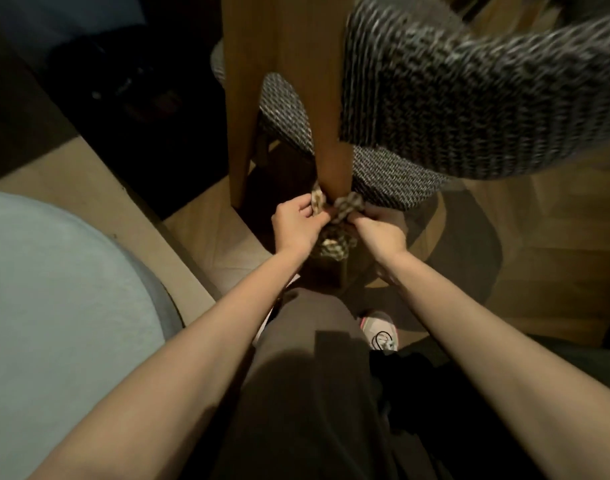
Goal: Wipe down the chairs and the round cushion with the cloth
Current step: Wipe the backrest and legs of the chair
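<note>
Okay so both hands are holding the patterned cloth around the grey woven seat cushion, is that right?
Not quite. The head view shows the left hand and right hand both gripping the patterned cloth, but it is wrapped around the wooden chair leg, not the grey woven seat cushion.

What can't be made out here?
Head view only:
- Chair leg, lower end: hidden by the cloth and both hands.
- Fingers of left hand and right hand: partly buried in the cloth.
- Chair: upper part blurred, cut by top edge.
- Round cushion: cut by left edge.
- Upper left corner: too dark.
</note>
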